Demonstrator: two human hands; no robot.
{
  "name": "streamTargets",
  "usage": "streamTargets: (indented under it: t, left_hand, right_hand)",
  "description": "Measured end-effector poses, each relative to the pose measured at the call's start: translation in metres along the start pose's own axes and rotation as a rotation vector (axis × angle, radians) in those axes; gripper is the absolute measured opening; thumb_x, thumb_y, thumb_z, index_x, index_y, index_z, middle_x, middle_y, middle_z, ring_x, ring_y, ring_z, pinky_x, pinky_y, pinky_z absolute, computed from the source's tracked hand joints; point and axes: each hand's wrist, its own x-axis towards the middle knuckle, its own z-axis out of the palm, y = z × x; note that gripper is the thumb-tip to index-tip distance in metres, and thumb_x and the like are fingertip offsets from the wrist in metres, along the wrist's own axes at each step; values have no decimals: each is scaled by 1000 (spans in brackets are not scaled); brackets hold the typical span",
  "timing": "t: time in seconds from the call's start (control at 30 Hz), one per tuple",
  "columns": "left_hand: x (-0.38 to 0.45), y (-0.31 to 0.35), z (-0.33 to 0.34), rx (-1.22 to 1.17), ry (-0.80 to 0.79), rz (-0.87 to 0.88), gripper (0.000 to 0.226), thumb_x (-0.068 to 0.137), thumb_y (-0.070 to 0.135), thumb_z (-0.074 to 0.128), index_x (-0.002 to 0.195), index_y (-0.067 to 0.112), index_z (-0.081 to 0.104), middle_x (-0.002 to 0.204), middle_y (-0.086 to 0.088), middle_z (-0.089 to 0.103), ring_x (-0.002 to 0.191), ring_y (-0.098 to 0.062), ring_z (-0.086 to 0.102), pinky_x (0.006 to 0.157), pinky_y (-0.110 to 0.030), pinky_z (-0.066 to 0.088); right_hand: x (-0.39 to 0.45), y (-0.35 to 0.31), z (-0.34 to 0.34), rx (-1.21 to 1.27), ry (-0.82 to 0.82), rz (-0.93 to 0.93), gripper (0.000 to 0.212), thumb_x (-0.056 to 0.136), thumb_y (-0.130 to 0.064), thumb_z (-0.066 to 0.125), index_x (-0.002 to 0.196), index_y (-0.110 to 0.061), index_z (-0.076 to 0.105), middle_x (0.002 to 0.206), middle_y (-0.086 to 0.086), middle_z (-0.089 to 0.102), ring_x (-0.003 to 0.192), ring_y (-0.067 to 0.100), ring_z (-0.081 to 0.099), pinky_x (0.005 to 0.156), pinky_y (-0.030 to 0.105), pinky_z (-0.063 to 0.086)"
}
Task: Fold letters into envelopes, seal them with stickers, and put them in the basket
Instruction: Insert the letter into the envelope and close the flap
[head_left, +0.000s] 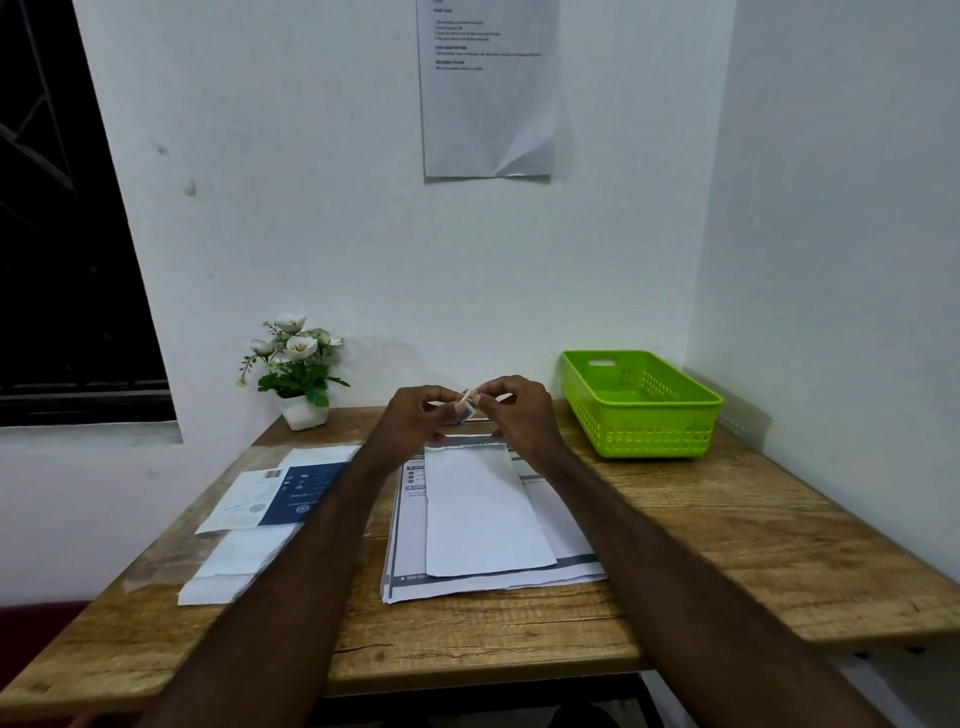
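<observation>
Both hands meet above the far middle of the wooden table. My left hand and my right hand pinch a small sticker piece between their fingertips. Below them a white envelope lies flat on a stack of printed letters. The green plastic basket stands at the back right, apart from the hands; nothing shows inside it.
At the left lie a blue-and-white printed sheet and a pile of white envelopes. A small potted white flower stands at the back left. A paper notice hangs on the wall, and walls close in behind and at right.
</observation>
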Motion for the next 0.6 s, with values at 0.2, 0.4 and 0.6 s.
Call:
streamTargets:
  t: [0.2, 0.4, 0.6]
  left_hand:
    - [5, -6, -1, 41, 9, -15, 19, 91, 20, 76, 107, 9, 76, 100, -10, 76, 84, -15, 73, 69, -40, 63]
    - [9, -10, 2, 78, 62, 1, 22, 95, 22, 71, 110, 7, 72, 106, -7, 73, 77, -19, 74, 61, -33, 62]
    - [9, -6, 3, 63, 124, 29, 19, 94, 19, 71, 106, 5, 73, 108, -8, 74, 75, -22, 74, 57, -31, 61]
  right_hand:
    - [-1, -2, 0, -10, -2, 7, 4, 86, -17, 79, 85, -14, 77, 87, 2, 73, 73, 23, 71, 52, 42, 61]
    - [-2, -4, 3, -12, 18, -4, 14, 85, -20, 78, 76, -30, 73, 86, -2, 73, 78, 26, 73, 60, 48, 63]
    - [1, 0, 9, -21, 52, -41, 9, 78, -36, 72, 76, -45, 71, 85, -8, 74, 83, 17, 74, 77, 50, 61]
